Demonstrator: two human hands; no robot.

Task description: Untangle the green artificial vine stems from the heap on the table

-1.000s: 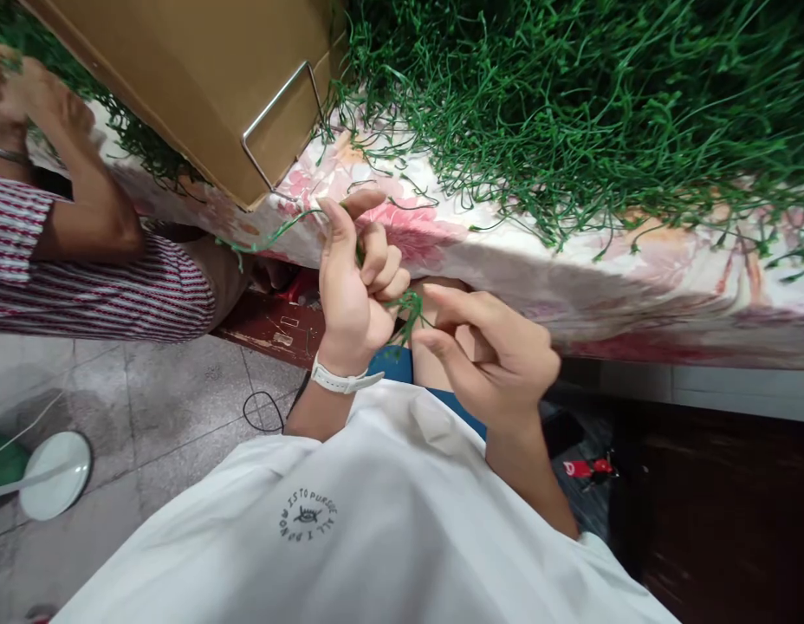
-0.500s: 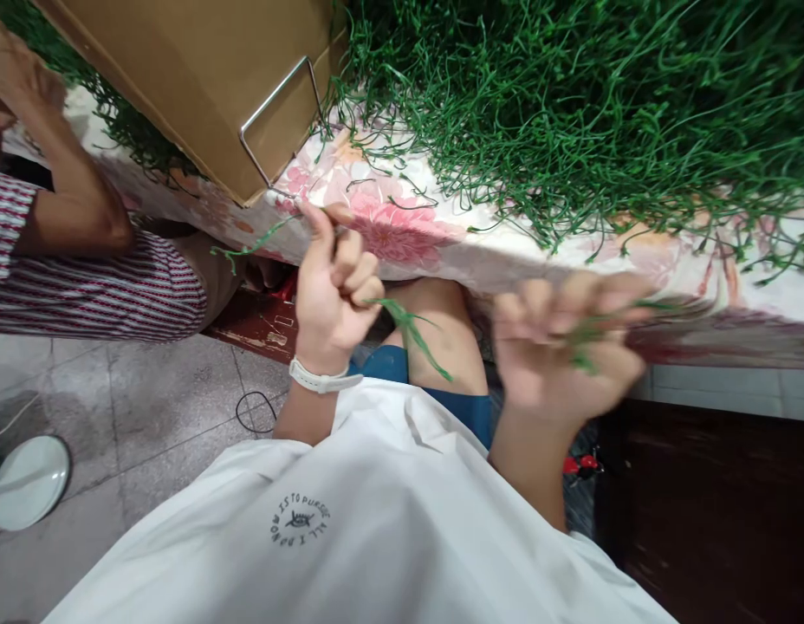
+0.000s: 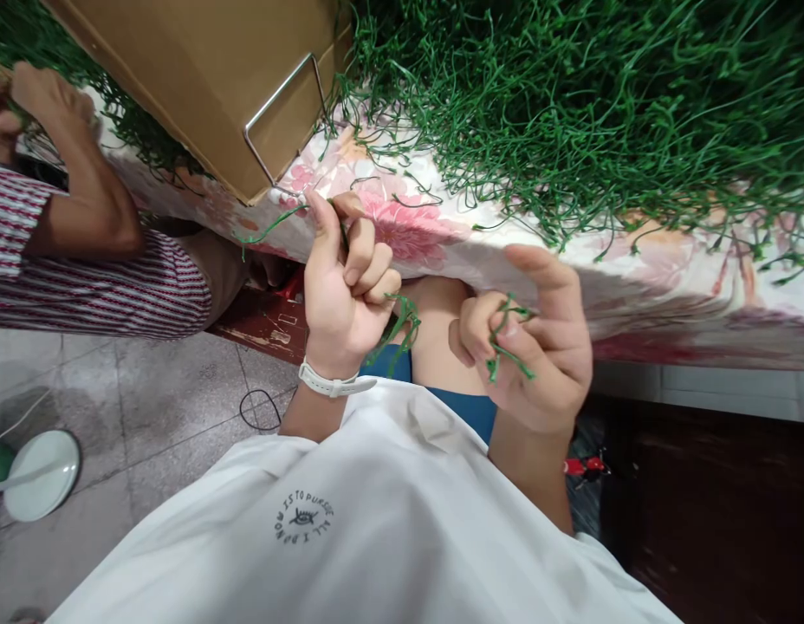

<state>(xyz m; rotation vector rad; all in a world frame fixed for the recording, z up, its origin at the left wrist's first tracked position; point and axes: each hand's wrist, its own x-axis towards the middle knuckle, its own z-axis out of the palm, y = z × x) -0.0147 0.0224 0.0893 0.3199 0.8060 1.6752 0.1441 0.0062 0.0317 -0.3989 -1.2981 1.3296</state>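
Head view, looking down: a few green strands are hanging from the lower edge of the left hand, just in front of the tabletop. Its curled fingers are closing around them, while a thin green stem is poking out leftward past thumb and forefinger. Whether both ends belong to one piece, I am unable to tell; the fist is hiding the middle. Apart from it, the right hand is gripping a forked green sprig by the thumb tip, its forefinger standing free.

To my eye, handling these well is calling for a light pinch: stems so thin are probably bending and tangling easily, so holding the left bundle steady and turning the sprig's prongs clear of the fingers seems wise.

Beyond the hands, a green mound of similar sprigs is spreading over the flowered tabletop, loose pieces lying near its edge. Left of the mound, a cardboard box is standing with a wire frame at its near corner. Farther left, a co-worker in stripes is sitting alongside.
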